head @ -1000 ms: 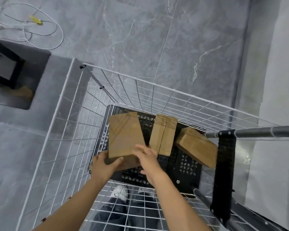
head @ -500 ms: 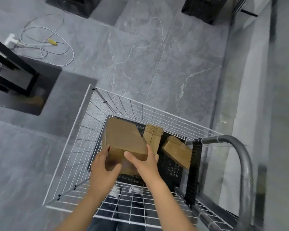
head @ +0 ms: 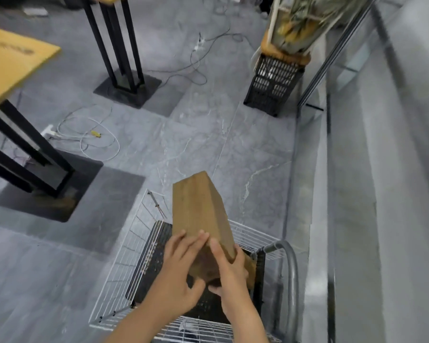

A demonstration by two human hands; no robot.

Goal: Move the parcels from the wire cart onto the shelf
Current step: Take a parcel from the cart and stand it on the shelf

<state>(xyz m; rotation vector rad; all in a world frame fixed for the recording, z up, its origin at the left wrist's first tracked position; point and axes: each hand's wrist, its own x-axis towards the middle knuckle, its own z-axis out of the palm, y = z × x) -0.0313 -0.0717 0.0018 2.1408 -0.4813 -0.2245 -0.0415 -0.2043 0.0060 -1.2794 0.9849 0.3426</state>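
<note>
Gripping the near end of the parcel [head: 200, 206] from both sides, the left hand [head: 181, 276] and right hand [head: 230, 276] hold it tilted above the wire cart [head: 131, 246], likely to clear the rim; shelf not clearly in view.

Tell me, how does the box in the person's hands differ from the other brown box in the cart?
The held box tilts up out of the cart; the other box lies low inside it. The left hand and right hand grip the held box; the other box is mostly hidden behind the right hand. Both are brown cardboard.
</note>
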